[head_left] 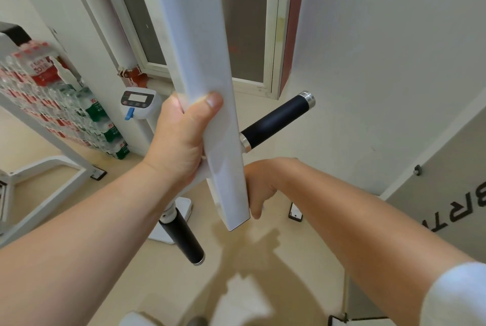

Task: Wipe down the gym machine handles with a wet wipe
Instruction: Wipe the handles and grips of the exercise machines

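A white square machine arm hangs down the middle of the head view. My left hand grips it, thumb across its front face. Two black handles with silver end caps stick out from it: one up to the right, one down to the left. My right hand is behind the arm's lower end, mostly hidden; its fingers are out of sight. No wet wipe is visible.
Stacked packs of bottled water stand at the left behind a white machine frame. A white scale with a display stands by the window. White wall on the right, beige floor below.
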